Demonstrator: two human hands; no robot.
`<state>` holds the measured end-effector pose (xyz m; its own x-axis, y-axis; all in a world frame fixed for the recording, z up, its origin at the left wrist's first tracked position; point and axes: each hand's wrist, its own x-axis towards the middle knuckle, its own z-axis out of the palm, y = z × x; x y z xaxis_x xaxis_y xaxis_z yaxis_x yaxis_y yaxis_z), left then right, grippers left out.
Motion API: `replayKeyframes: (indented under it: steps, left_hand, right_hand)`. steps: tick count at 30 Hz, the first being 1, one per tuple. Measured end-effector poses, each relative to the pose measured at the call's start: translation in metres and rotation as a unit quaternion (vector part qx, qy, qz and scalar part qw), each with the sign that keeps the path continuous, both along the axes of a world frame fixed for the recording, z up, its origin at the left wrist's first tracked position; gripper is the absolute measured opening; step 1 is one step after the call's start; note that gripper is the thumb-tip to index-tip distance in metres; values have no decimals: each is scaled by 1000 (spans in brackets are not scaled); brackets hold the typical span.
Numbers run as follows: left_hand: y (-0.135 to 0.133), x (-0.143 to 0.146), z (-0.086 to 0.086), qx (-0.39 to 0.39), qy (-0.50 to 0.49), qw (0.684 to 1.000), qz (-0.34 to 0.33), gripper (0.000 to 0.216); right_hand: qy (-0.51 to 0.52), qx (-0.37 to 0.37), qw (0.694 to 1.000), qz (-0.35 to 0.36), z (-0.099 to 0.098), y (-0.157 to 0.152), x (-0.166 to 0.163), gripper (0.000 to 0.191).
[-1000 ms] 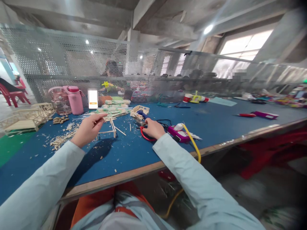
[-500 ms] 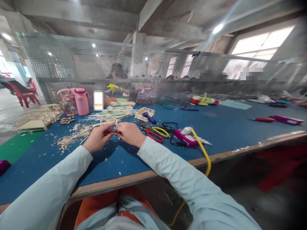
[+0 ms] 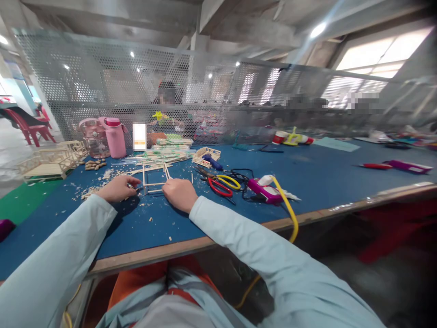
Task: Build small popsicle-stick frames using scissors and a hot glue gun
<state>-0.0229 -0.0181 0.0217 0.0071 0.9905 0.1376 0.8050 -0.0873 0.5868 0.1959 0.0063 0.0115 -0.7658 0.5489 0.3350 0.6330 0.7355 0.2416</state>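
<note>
A small frame of thin wooden sticks [image 3: 153, 176] stands on the blue table [image 3: 307, 177] between my hands. My left hand [image 3: 118, 188] rests low on the table at the frame's left side, fingers curled and pinched at its lower stick. My right hand [image 3: 180, 193] lies at the frame's right foot, fingers closed against the sticks. Red and yellow scissors [image 3: 221, 184] lie just right of my right hand. A purple glue gun [image 3: 262, 190] with a yellow cable lies beyond them.
Wood chips and stick offcuts [image 3: 99, 182] litter the left. A stick pile [image 3: 164, 155], a pink bottle [image 3: 115, 136], a clear jug [image 3: 94, 139] and finished stick models [image 3: 48, 161] stand behind. A perforated screen [image 3: 205, 91] closes the back, with a person behind it.
Both hands dropped from holding the sticks up in front of me down onto the table; the stick frame now stands on the surface. Earlier my right hand was over at the scissors.
</note>
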Motion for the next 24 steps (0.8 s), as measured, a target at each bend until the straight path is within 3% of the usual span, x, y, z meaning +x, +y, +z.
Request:
replayKeyframes:
  steps: [4,11,15,17,19,21,24]
  left_hand:
    - [-2,13,-2,4,4,999,-51,18]
    - [0,22,-11,-36,-114,993,-22,30]
    - [-1,24,-9,-32,-78,996,-10,33]
    - [-1,25,-7,-31,-54,998,0,34]
    - [-1,26,-8,-25,-45,999,4,34]
    - [0,26,-9,-19,-39,999,4,33]
    - [1,25,-10,-11,-34,999,4,30]
  right_hand:
    - [-21,-20,1000,-13,0,3,-4,26]
    - [-11,-27,1000,6,-3,4,-12,28]
    - [25,-36,999,25,-6,7,-11,27]
    - [95,-52,993,40,-5,11,-6,23]
    - [220,-81,972,24,-3,18,3,18]
    - [344,-130,929,-25,-1,29,15,20]
    - [373,-257,890,-57,-3,46,27,21]
